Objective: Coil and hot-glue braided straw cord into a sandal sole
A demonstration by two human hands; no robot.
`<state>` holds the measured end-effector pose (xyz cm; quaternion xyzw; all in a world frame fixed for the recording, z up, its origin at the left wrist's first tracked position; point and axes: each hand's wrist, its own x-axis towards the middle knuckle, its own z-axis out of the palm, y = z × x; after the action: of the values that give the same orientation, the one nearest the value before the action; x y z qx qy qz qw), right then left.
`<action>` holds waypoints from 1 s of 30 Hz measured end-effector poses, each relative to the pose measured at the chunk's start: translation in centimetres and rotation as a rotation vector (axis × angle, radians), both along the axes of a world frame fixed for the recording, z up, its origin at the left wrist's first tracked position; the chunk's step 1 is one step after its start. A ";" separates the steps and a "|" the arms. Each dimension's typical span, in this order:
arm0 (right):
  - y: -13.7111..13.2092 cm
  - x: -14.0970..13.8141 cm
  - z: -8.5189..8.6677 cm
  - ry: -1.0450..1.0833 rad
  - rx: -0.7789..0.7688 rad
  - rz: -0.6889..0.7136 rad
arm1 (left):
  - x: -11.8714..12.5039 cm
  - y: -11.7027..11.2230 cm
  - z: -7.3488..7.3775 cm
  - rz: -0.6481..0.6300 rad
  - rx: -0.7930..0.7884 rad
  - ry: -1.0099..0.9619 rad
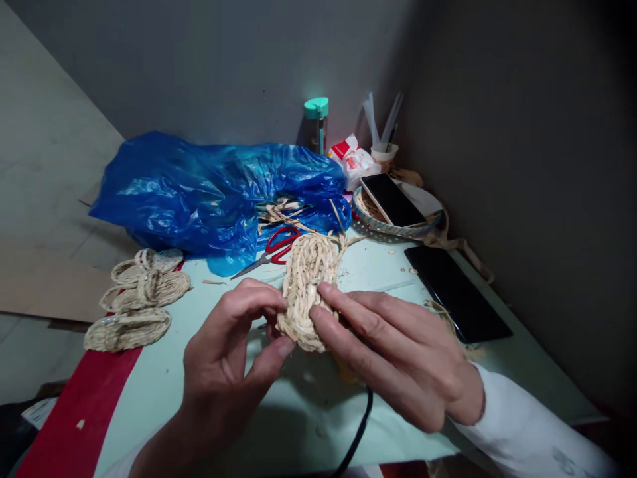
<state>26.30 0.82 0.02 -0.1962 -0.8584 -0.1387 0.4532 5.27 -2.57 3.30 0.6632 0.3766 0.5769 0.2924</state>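
Note:
A braided straw shoe sole (311, 265), oval and pale, is held up above the table in front of me. My left hand (233, 352) grips its lower left edge between thumb and fingers. On its upper face rest the index and middle fingers of my right hand (398, 352), against the lower middle; that thumb is hidden. Loose straw ends stick out at the sole's upper right. Just behind it lie red-handled scissors (282, 247), their blades pointing left. Under my right hand, something yellow with a black cord (361, 425) shows in part.
Several small straw slippers (129, 328) lie at the left edge. A blue plastic bag (199, 192) with straw spreads across the back. Behind stand a teal-lidded bottle (316, 119) and a cup (384, 154). A phone (395, 199) sits on a round basket (368, 222); a black tablet-like slab (458, 292) lies right.

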 end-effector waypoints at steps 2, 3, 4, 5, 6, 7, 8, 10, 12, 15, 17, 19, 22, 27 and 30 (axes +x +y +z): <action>0.1 0.0 -0.1 -0.014 0.022 -0.012 | 0.0 0.1 -0.1 0.000 -0.012 0.007; 0.2 0.0 0.0 -0.020 0.038 -0.010 | 0.0 0.1 -0.1 0.000 -0.012 0.020; 0.3 0.0 0.1 -0.024 0.049 -0.007 | 0.0 0.2 -0.2 0.002 -0.007 0.032; 0.3 0.0 0.3 -0.029 0.051 -0.003 | 0.0 0.3 -0.2 0.004 -0.003 0.045; 0.4 0.0 0.6 -0.048 0.038 0.006 | -0.1 0.4 -0.3 0.010 -0.001 0.060; 0.5 0.0 0.9 -0.075 0.008 0.012 | -0.2 0.5 -0.4 0.025 -0.006 0.074; 0.6 0.0 1.2 -0.091 -0.029 0.016 | -0.3 0.6 -0.6 0.048 -0.022 0.090; 0.7 -0.2 1.5 -0.070 -0.112 0.023 | -0.6 0.9 -1.0 0.104 -0.063 0.133; 0.9 -0.6 1.6 0.023 -0.183 0.044 | -1.0 1.1 -1.4 0.154 -0.079 0.178; 0.9 -1.2 1.5 0.130 -0.282 0.055 | -1.4 1.2 -1.7 0.241 -0.012 0.196; 0.9 -1.4 1.6 0.157 -0.330 0.043 | -1.4 1.1 -1.6 0.294 0.080 0.201; 0.8 -1.4 1.8 0.165 -0.357 0.038 | -1.2 1.1 -1.5 0.312 0.189 0.250; 0.5 -1.5 2.3 0.175 -0.392 0.064 | -0.7 1.0 -1.4 0.294 0.314 0.340; 0.1 -1.8 2.6 0.208 -0.435 0.126 | -0.1 1.0 -1.4 0.317 0.354 0.316; -0.2 -1.9 2.6 0.206 -0.467 0.148 | -0.1 0.9 -1.1 0.321 0.341 0.320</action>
<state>24.38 0.66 2.59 -0.2452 -0.8285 0.1175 0.4896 5.20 -1.69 2.24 0.7174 0.4155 0.5589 0.0184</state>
